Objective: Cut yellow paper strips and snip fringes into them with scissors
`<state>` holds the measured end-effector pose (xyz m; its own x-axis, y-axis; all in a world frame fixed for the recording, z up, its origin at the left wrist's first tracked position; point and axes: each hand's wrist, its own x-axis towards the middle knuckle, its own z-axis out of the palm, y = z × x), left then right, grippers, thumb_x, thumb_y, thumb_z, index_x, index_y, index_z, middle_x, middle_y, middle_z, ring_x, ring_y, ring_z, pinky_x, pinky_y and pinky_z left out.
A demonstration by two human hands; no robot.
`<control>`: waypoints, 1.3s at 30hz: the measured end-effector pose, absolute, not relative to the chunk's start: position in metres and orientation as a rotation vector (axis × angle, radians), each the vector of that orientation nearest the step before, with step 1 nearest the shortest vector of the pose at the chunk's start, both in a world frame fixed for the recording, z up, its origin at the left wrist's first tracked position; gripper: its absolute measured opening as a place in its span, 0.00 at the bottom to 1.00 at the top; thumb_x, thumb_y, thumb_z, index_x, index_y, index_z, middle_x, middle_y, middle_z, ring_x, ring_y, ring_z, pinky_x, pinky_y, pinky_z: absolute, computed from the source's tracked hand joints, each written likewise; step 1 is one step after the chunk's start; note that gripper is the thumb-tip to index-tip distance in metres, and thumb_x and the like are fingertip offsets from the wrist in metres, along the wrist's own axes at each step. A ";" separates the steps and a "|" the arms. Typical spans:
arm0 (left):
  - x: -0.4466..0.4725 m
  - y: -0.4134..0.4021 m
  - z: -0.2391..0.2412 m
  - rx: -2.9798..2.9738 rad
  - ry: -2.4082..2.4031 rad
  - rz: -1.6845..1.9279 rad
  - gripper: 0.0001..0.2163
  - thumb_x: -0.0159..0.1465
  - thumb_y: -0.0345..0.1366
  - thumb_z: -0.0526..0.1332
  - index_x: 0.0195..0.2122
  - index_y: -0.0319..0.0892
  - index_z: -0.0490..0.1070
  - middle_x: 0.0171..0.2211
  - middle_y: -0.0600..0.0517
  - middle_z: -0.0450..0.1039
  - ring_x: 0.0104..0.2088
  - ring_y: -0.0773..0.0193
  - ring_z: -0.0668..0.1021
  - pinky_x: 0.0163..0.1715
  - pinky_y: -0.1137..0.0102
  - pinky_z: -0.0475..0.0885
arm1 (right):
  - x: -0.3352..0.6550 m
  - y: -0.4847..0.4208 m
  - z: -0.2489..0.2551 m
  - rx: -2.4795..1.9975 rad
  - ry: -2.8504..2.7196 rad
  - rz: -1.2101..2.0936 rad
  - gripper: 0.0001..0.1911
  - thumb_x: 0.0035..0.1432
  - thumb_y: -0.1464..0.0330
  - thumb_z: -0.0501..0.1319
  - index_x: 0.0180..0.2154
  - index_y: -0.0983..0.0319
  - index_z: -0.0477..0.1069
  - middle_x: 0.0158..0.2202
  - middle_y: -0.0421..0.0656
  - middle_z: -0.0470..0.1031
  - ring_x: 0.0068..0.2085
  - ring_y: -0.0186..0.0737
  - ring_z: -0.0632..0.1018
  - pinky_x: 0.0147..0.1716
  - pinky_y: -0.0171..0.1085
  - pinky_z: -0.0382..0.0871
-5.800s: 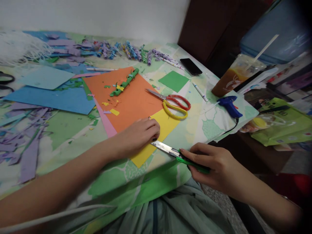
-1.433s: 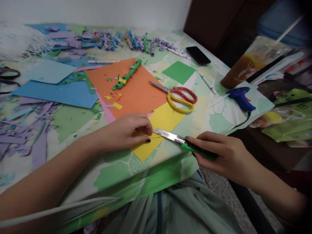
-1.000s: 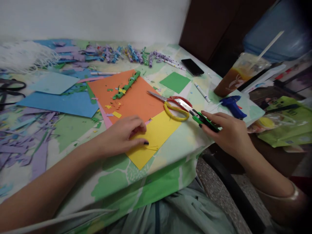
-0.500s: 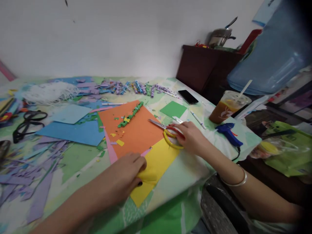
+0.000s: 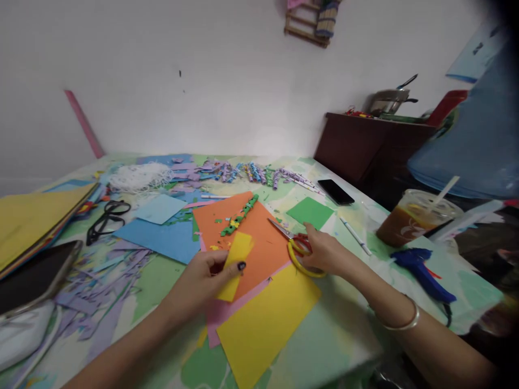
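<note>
Between the thumb and fingers of my left hand (image 5: 206, 273) is a small yellow paper strip (image 5: 236, 265), lifted above the orange sheet (image 5: 263, 251). My right hand (image 5: 324, 249) is closed on the red and yellow handles of the scissors (image 5: 300, 249), whose parted blades point to the far left over the orange sheet. A larger yellow sheet (image 5: 270, 319) lies below both hands, at the table's near side. On the orange sheet rests a green rolled paper stick (image 5: 240, 215) with yellow bits, and small scraps lie around it.
A green square (image 5: 310, 212), a white marker (image 5: 356, 236), a phone (image 5: 335, 192), a drink cup (image 5: 413, 219) and a blue glue gun (image 5: 424, 273) are on the right. Left are black glasses (image 5: 106, 221), blue paper (image 5: 162, 237), purple scraps (image 5: 109, 292) and another phone (image 5: 38, 275).
My left hand has picked up the small yellow strip from the yellow sheet and moved it over the orange sheet. My right hand still holds the scissors. The view has tilted up and left.
</note>
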<state>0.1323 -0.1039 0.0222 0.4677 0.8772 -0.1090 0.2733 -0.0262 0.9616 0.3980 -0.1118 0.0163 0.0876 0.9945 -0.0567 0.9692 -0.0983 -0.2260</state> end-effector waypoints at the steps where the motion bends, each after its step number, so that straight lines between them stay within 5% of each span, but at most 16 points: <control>1: 0.130 -0.101 0.023 1.448 1.054 0.726 0.15 0.56 0.47 0.61 0.22 0.40 0.69 0.19 0.56 0.59 0.20 0.69 0.60 0.19 0.73 0.51 | 0.399 -0.111 0.016 -2.198 -2.013 0.320 0.37 0.48 0.65 0.63 0.57 0.73 0.58 0.37 0.57 0.76 0.36 0.53 0.76 0.26 0.36 0.59; 7: 0.121 -0.087 0.018 1.088 0.976 0.946 0.13 0.51 0.43 0.68 0.25 0.37 0.75 0.20 0.53 0.68 0.20 0.71 0.65 0.21 0.75 0.60 | 0.424 -0.104 0.021 -1.990 -1.930 0.664 0.41 0.49 0.66 0.62 0.62 0.70 0.50 0.26 0.43 0.75 0.24 0.41 0.74 0.19 0.32 0.60; 10: 0.119 -0.085 0.016 1.042 0.962 1.003 0.11 0.50 0.40 0.70 0.27 0.36 0.76 0.25 0.50 0.74 0.23 0.68 0.72 0.24 0.74 0.66 | 0.425 -0.100 0.023 -1.842 -1.864 0.742 0.36 0.53 0.63 0.60 0.61 0.67 0.54 0.27 0.43 0.75 0.25 0.39 0.74 0.20 0.32 0.65; 14: 0.119 -0.086 0.017 1.024 1.017 1.026 0.11 0.50 0.39 0.70 0.30 0.37 0.77 0.28 0.48 0.77 0.27 0.65 0.76 0.25 0.73 0.69 | 0.398 -0.103 0.028 -1.626 -1.826 0.685 0.31 0.55 0.62 0.59 0.59 0.60 0.58 0.44 0.47 0.73 0.39 0.41 0.75 0.35 0.36 0.71; 19: 0.119 -0.084 0.016 1.025 1.075 1.077 0.10 0.50 0.38 0.70 0.23 0.36 0.75 0.20 0.53 0.72 0.20 0.72 0.69 0.19 0.77 0.62 | 0.355 -0.115 0.043 -1.494 -1.980 0.440 0.30 0.55 0.64 0.61 0.59 0.54 0.60 0.37 0.43 0.71 0.30 0.38 0.71 0.28 0.36 0.67; 27: 0.119 -0.086 0.014 0.912 0.937 1.026 0.06 0.51 0.35 0.68 0.25 0.37 0.78 0.22 0.49 0.76 0.24 0.67 0.75 0.26 0.75 0.68 | 0.333 -0.119 0.033 -1.314 -2.151 0.278 0.23 0.46 0.72 0.63 0.47 0.58 0.67 0.42 0.46 0.68 0.40 0.44 0.71 0.39 0.41 0.69; 39: 0.117 -0.086 0.017 0.935 0.921 1.068 0.03 0.51 0.31 0.67 0.22 0.38 0.77 0.21 0.51 0.73 0.22 0.70 0.71 0.23 0.76 0.65 | 0.342 -0.121 0.015 -1.262 -2.226 0.135 0.25 0.48 0.68 0.62 0.51 0.60 0.68 0.41 0.48 0.68 0.38 0.45 0.72 0.38 0.45 0.72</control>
<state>0.1170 -0.0860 0.0166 0.2210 0.9638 -0.1492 -0.2895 0.2109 0.9337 0.3422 -0.1214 0.0145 -0.3914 0.8148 0.4278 0.7569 0.5494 -0.3540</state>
